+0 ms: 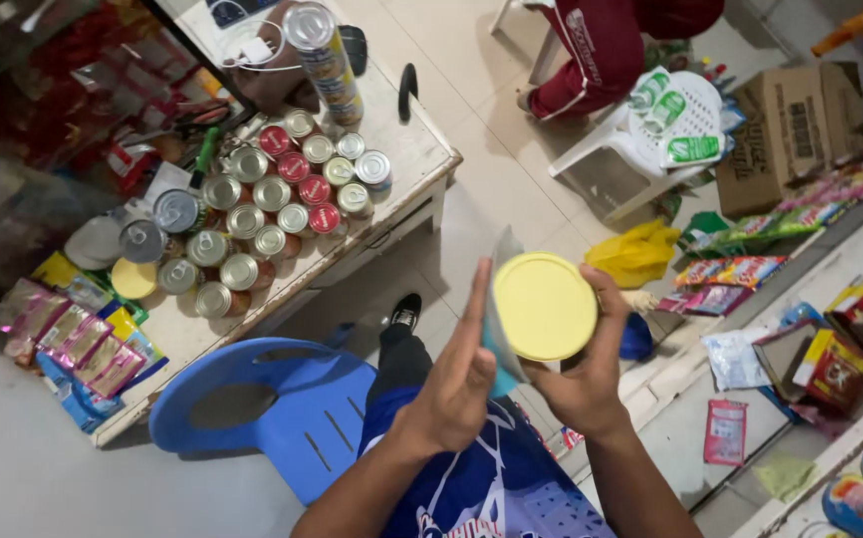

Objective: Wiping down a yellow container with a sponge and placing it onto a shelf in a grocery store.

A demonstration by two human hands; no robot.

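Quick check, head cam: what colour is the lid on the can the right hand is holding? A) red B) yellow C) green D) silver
B: the right hand grips a can whose round lid faces the camera and is plain yellow; the left hand is flat against its side, where a cloth shows behind the can.

Bare floor (491,189) lies open between the can-crowded table (421,149) and white chair (640,149).
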